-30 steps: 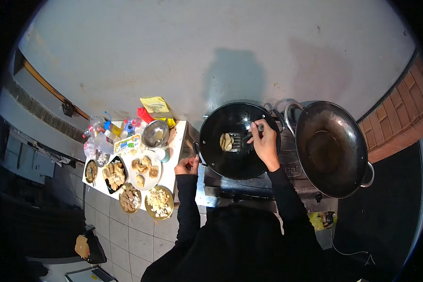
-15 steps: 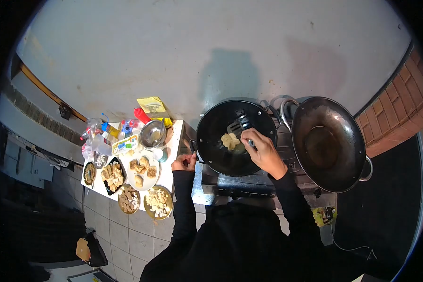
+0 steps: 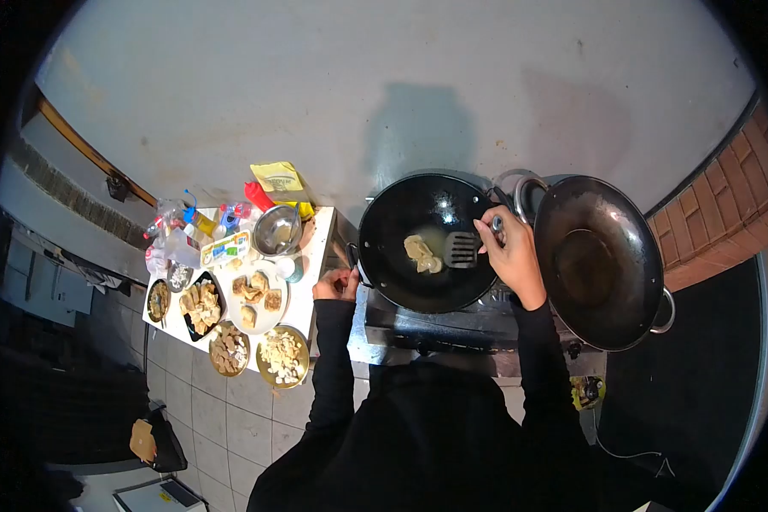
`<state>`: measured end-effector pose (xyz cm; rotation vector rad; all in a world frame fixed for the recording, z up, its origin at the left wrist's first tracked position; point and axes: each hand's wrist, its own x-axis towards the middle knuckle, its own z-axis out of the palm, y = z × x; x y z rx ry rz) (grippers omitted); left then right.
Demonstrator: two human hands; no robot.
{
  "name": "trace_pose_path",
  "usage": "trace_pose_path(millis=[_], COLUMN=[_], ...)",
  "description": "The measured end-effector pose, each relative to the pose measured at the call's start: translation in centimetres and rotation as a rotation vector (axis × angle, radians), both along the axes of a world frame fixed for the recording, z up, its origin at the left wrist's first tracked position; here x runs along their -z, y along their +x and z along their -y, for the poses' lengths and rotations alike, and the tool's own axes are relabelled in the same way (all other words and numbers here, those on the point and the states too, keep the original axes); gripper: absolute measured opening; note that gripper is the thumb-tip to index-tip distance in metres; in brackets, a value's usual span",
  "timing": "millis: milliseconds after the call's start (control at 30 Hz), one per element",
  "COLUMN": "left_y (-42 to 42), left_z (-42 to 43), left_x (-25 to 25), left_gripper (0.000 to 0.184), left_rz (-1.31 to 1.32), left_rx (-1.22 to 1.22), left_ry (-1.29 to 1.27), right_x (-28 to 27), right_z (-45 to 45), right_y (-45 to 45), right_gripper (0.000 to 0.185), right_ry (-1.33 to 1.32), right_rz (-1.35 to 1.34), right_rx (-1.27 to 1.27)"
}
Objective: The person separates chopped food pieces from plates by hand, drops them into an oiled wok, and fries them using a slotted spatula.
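Note:
A slotted spatula [image 3: 462,250] is gripped in my right hand [image 3: 514,260], closed around its handle above the right side of a black wok [image 3: 422,294]. The spatula's dark head is inside the wok, just right of a pale, soft-looking piece of food [image 3: 422,254]. A little liquid shines around that piece. At the wok's left side, my left hand [image 3: 337,284] has its fingers curled at the wok's side handle [image 3: 352,254]. The wok sits on a metal stove [image 3: 435,331].
A larger wok [image 3: 597,256] stands to the right. On the white table [image 3: 311,247] at left are a white plate [image 3: 269,316] of browned pieces, a black tray [image 3: 201,307], bowls of cut food [image 3: 282,357], a metal bowl [image 3: 277,230] and several bottles. A wall rises behind.
My right hand has moved right and up with the spatula, whose head now lies flatter, right of the food. The pale piece appears turned and more spread out. My left hand stays by the handle.

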<state>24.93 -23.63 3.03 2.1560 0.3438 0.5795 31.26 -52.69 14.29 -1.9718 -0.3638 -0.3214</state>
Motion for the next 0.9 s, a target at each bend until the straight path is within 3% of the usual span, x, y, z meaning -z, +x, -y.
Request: trace_pose_path(millis=[33,200,300,467,500,567,733,867,900], left_y=[-0.1,0.0,-0.2,-0.1,-0.1,0.0,-0.1,-0.2,-0.1], left_z=[0.0,0.0,0.2,-0.1,0.0,0.0,0.3,0.0,0.1], left_x=[-0.2,-0.6,-0.6,-0.4,-0.5,-0.6,-0.8,-0.5,-0.7], left_gripper=[0.025,0.028,0.028,0.027,0.027,0.027,0.028,0.028,0.028], left_rz=[-0.034,-0.085,-0.108,-0.064,-0.092,-0.11,-0.096,-0.077,-0.092], left_rx=[-0.001,-0.017,-0.021,-0.005,-0.009,-0.011,-0.017,-0.011,-0.013], left_ry=[0.004,0.026,0.043,0.063,0.056,0.042,0.021,0.052,0.056], right_x=[-0.2,3.7,4.8,3.7,3.5,3.1,4.9,4.4,4.0], right_z=[0.1,-0.4,-2.2,-2.8,-2.6,-2.0,-2.5,-1.6,-1.5], right_y=[0.1,2.0,2.3,1.9,2.1,2.5,3.9,4.4,4.6], right_gripper=[0.012,0.011,0.009,0.009,0.009,0.009,0.011,0.01,0.009], right_ry=[0.009,-0.099,0.132,0.225,0.223,-0.095,0.053,0.1,0.019], right_rz=[-0.129,0.083,-0.082,-0.018,-0.021,0.212,-0.033,0.037,0.177], right_rx=[-0.025,-0.016,-0.028,-0.008,-0.009,0.077,-0.076,0.02,0.058])
